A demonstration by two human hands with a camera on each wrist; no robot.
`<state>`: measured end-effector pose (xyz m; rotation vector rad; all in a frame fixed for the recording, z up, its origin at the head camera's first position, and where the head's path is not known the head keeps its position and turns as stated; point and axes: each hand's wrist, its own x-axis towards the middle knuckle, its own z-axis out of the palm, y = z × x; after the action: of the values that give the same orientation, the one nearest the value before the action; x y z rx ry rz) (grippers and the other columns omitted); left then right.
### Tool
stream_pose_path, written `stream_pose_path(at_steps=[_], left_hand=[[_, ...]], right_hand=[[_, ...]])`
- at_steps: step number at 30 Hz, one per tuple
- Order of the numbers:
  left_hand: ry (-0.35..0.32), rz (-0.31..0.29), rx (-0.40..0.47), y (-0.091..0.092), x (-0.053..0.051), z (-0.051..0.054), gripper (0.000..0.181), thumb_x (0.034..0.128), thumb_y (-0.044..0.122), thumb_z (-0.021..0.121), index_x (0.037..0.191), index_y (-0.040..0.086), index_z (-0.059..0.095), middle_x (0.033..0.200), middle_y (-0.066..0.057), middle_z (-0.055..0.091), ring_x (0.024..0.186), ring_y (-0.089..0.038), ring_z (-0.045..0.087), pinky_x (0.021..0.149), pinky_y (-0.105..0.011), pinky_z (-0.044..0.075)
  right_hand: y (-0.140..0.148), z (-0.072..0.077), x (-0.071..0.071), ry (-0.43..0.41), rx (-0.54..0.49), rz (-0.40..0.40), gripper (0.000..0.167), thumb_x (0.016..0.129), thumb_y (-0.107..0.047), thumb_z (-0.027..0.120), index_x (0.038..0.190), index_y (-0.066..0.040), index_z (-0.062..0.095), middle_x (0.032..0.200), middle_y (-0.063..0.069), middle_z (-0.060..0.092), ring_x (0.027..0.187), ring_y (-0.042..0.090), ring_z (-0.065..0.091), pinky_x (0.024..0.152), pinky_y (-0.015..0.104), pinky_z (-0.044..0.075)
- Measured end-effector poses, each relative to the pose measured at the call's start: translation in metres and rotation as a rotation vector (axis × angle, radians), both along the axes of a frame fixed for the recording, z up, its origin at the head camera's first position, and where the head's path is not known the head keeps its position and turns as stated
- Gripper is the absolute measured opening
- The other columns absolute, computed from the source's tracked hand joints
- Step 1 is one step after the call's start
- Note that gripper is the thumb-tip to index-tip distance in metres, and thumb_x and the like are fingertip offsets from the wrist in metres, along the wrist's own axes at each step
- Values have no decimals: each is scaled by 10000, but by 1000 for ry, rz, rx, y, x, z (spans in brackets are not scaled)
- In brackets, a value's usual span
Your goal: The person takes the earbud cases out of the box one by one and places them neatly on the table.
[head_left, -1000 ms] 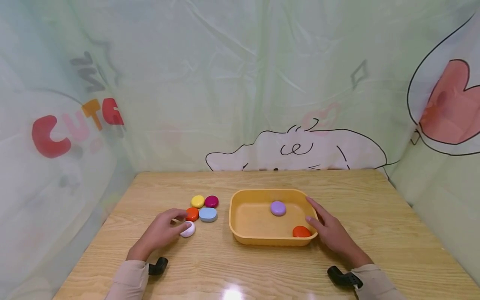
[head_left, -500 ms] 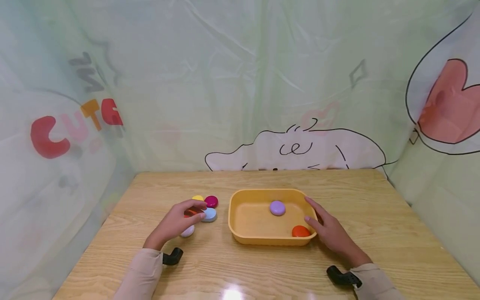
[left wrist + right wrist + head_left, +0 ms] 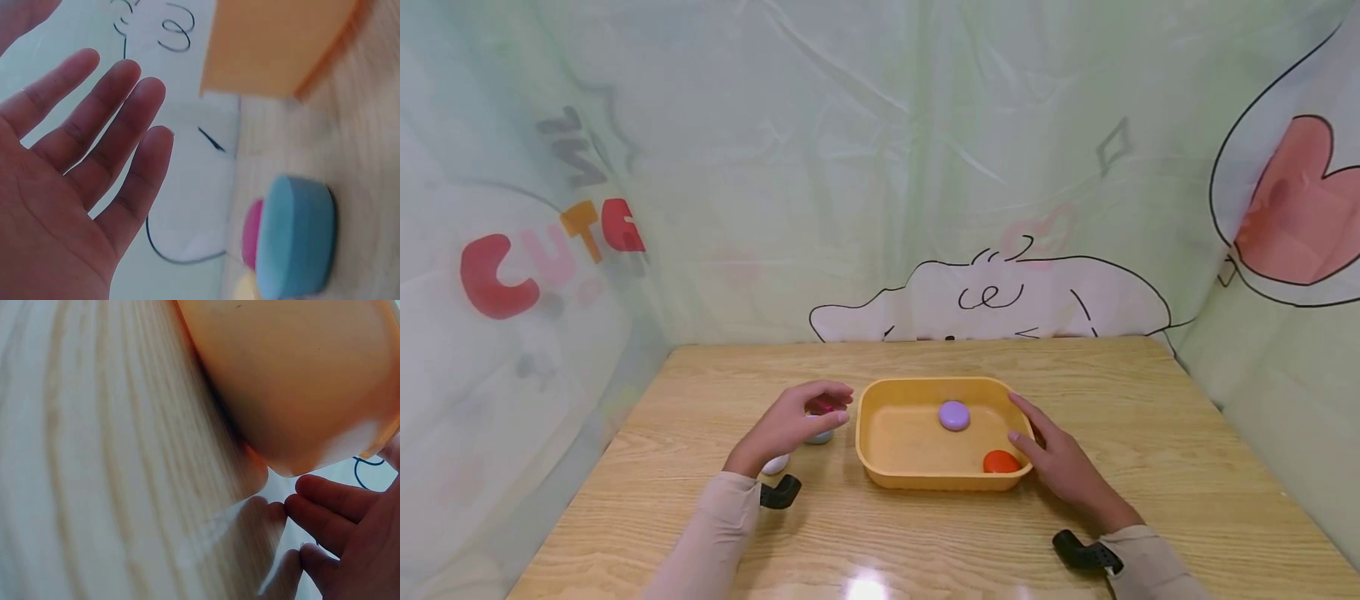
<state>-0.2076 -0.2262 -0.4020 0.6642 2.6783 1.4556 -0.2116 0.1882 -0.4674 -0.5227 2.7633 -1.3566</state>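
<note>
Yellow tray (image 3: 940,482) on the wooden tabletop (image 3: 925,542), right hand (image 3: 1063,467) at its right end.
The right wrist view shows that hand's fingers straight beside the outer wall; the head view shows the thumb over the rim. The left hand (image 3: 790,423) hovers just left of the tray, fingers and thumb apart; the left wrist view bares its palm and shows a blue piece (image 3: 297,237), a magenta piece (image 3: 252,234) and a blurred yellow piece (image 3: 245,287), largely masked from the head. A narrow strip of wood separates left fingertips from rim; more runs before the tray. Inside sit a purple piece (image 3: 954,416) and, at the near right corner, a red piece (image 3: 1001,462).
</note>
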Motion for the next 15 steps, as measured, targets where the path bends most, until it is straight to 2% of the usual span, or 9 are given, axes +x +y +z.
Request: stream_pose_path(at_steps=[9,15], left_hand=[[-6,-116,14,30,-11,13,372,949,285,711,1289,147,655,1149,44,685,1069,-130,630,940,-384,504],[-62,-195,6,46,-23,16,400,943,280,721,1307,135,642,1146,41,688,1074,-122,625,961,-374,498]], right_hand=[[0,-1,0,-16,-20,1,633,1059,-308,513,1608,-184,224,1620,217,220,1463,449,225,1114,619,251],[0,-1,1,-15,-25,2,629,1060,-294,513,1605,-161,230,1617,227,218,1464,454,218,1115,621,244]])
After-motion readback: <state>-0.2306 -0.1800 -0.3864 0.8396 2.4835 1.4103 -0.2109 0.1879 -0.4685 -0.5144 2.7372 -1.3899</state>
